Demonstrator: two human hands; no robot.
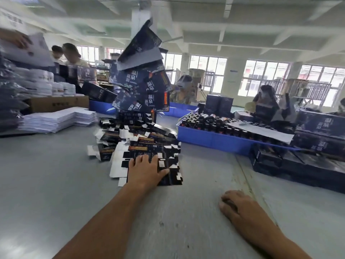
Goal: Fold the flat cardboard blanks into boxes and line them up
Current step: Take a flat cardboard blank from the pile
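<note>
My left hand (144,170) lies flat-fingered on the blanks (149,152), right hand (236,204) idle, folded boxes (141,86) at 12 o'clock, loads unfolded.

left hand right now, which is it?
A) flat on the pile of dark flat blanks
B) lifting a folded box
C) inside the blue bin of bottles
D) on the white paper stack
A: the left hand lies with fingers spread on the nearest flat blanks, while the right hand rests on the bare table.
</note>
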